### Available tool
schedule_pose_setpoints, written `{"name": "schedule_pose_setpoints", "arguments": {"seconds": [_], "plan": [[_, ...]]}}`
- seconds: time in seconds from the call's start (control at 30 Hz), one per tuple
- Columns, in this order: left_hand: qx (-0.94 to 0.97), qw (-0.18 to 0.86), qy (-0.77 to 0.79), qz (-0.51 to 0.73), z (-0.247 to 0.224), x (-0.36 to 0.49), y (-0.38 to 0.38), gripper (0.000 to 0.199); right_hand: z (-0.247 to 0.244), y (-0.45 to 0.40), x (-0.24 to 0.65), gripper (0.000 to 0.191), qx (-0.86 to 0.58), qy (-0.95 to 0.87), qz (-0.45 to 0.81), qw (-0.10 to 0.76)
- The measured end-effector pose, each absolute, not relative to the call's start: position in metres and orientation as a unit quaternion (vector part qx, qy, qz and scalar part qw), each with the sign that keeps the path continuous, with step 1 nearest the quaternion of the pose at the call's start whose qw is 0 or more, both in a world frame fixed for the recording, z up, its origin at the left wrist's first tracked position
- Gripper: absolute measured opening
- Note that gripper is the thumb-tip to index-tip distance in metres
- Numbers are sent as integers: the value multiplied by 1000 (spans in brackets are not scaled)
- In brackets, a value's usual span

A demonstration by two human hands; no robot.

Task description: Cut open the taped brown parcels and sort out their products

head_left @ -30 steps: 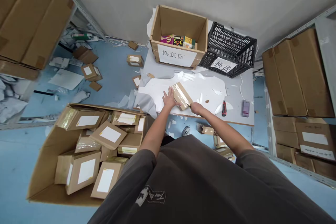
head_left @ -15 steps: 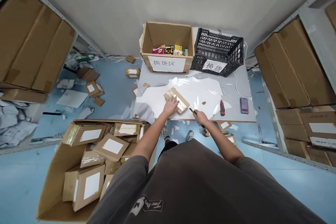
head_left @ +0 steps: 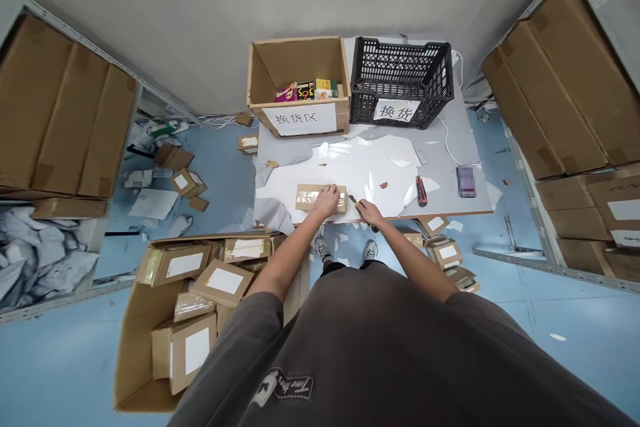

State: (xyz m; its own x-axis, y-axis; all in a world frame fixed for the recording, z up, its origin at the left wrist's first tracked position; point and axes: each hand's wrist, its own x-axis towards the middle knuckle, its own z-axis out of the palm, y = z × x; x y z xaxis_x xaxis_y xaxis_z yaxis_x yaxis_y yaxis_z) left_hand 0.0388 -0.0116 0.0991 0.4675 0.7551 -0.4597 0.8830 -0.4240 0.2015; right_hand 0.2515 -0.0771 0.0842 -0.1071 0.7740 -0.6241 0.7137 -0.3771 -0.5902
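A small taped cardboard box (head_left: 307, 199) lies near the front edge of the worktable (head_left: 357, 170), its long side roughly level with that edge. Over its right part, my left hand (head_left: 327, 200) grips it from above, fingers bent across the shiny tape. My right hand (head_left: 369, 212) is closed around a black and yellow utility knife (head_left: 358, 203). The blade points up and left, close to the box's right end; whether it touches is hard to tell. A second knife-like tool with a red and black handle (head_left: 421, 191) lies to the right of my right hand.
At the table's back stand a cardboard bin (head_left: 300, 120) holding several colourful packs and a black plastic crate (head_left: 400, 97). Paper scraps litter the tabletop; a phone (head_left: 466, 182) lies right. A large carton (head_left: 131, 347) of parcels stands at lower left. Loaded shelves flank both sides.
The box has turned from a slant to lie nearly parallel with the table edge. My left hand stays on it, and the knife has moved along with my right hand. The view has shifted slightly.
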Motion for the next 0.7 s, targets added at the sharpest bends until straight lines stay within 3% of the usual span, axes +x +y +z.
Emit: {"name": "schedule_pose_setpoints", "arguments": {"seconds": [0.4, 0.53, 0.7], "plan": [[792, 251, 538, -144, 94, 45, -26, 79, 70, -36, 252, 29, -606, -685, 400, -57], [787, 260, 539, -148, 92, 47, -25, 87, 71, -27, 258, 30, -579, -668, 460, -80], [788, 265, 536, -151, 92, 47, -25, 92, 64, -27, 258, 28, -569, -609, 550, -47]]}}
